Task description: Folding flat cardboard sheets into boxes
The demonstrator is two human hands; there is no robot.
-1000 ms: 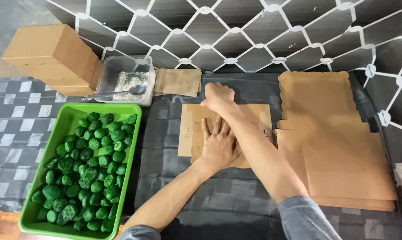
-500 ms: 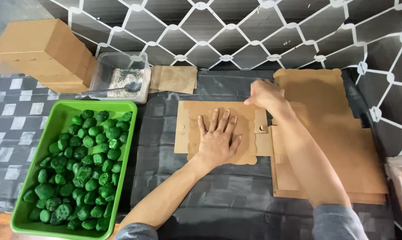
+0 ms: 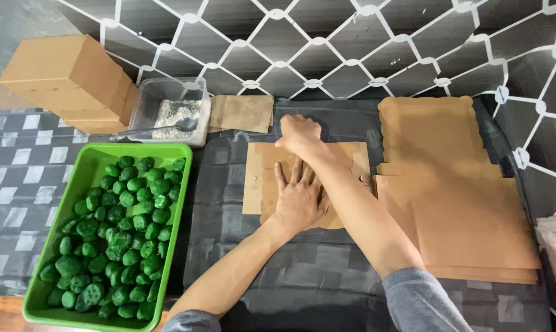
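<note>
Head view: we look down on a dark surface [image 3: 327, 289].
Step in hand: we judge a fold is being pressed into the flat cardboard blank [image 3: 262, 178] at centre frame.
Left hand [image 3: 299, 200]: grip open, palm flat, fingers spread on the blank, pinning it.
Right hand [image 3: 299, 135]: grip loosely curled, knuckles pressing along the blank's upper edge; nothing clasped.
Next move calls for: steady pressure from the pinning hand while a flap lifts.
Nearby: stack of blanks [image 3: 462, 209] at right, green tray [image 3: 90, 166] of green lumps at lower left.
</note>
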